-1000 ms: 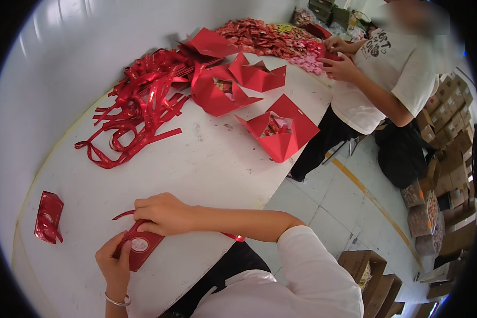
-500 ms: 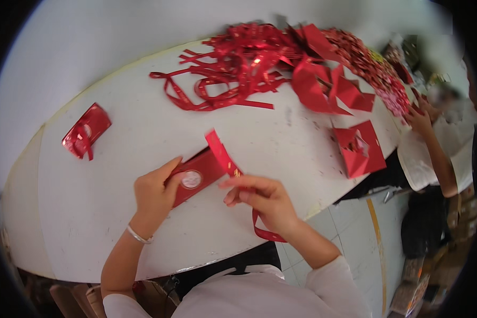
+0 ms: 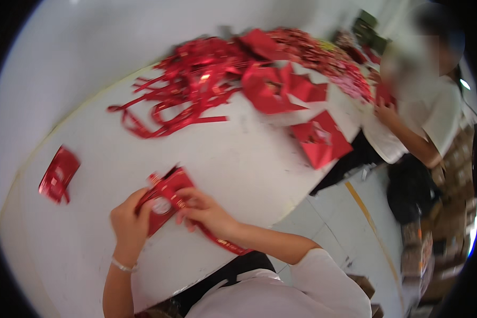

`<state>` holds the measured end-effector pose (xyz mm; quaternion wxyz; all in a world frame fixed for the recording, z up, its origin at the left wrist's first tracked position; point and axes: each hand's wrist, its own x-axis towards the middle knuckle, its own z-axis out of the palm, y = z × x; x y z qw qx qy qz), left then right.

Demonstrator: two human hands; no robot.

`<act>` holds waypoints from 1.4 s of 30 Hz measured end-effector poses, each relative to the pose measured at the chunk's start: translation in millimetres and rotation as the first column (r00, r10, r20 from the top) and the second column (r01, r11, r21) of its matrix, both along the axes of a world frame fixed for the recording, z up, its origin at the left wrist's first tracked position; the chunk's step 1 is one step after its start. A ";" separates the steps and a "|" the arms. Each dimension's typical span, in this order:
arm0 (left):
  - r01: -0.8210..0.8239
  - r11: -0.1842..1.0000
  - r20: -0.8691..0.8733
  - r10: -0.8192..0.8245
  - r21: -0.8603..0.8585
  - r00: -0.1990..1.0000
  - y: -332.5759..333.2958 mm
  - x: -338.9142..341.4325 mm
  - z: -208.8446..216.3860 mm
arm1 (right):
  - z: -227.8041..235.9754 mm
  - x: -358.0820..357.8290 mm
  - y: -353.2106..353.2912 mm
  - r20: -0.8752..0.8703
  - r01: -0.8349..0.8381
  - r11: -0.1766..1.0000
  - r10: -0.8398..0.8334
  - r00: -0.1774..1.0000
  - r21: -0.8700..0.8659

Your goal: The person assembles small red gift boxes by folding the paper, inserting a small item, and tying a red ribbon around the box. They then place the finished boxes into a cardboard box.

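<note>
A red packet (image 3: 156, 221) with a round pale emblem is tilted above the near part of the white table (image 3: 95, 249). My left hand (image 3: 130, 217) grips it at its left side, thumb toward the emblem. Across the packet's upper face runs a red ribbon (image 3: 226, 244) with gold marks, and its tail trails down to the right beneath my right forearm. My right hand (image 3: 209, 213) pinches the ribbon at the packet's right edge, the fingers bent and slightly blurred. The ribbon's short end sticks out past the packet, close to my left fingers.
At the far left lies another red packet (image 3: 61, 172) with a ribbon on it. A pile of red ribbons (image 3: 196, 79), folded red paper pieces (image 3: 267, 93) and a heap of small red items (image 3: 302, 45) line the back. A red piece (image 3: 322, 139) lies near the right edge, where a co-worker (image 3: 408, 127) handles something red.
My view has swung right, showing more of the co-worker. The ribbon, raised at the packet's right side before, now crosses its face, and my right hand has come closer to my left.
</note>
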<state>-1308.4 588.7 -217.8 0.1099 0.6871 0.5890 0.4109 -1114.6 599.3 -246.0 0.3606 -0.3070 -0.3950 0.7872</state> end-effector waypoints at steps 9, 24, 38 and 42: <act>0.069 0.996 -0.054 -0.071 -0.049 0.996 -7.4 5.1 2.9 | 56.0 46.6 29.8 -0.015 0.238 0.903 -0.250 0.968 0.359; 0.362 0.861 0.279 -0.271 -0.358 0.921 -28.0 -18.9 14.8 | 33.6 -7.5 67.9 0.116 -0.125 0.807 0.070 0.991 0.577; 0.393 0.821 0.252 -0.312 -0.413 0.916 -22.6 -27.3 14.8 | 30.4 -13.6 45.7 0.207 -0.146 0.760 0.015 0.978 0.633; 0.399 0.823 0.242 -0.324 -0.404 0.915 -25.6 -32.4 10.5 | 29.8 -31.6 46.3 -0.024 0.149 0.754 -0.174 0.984 0.640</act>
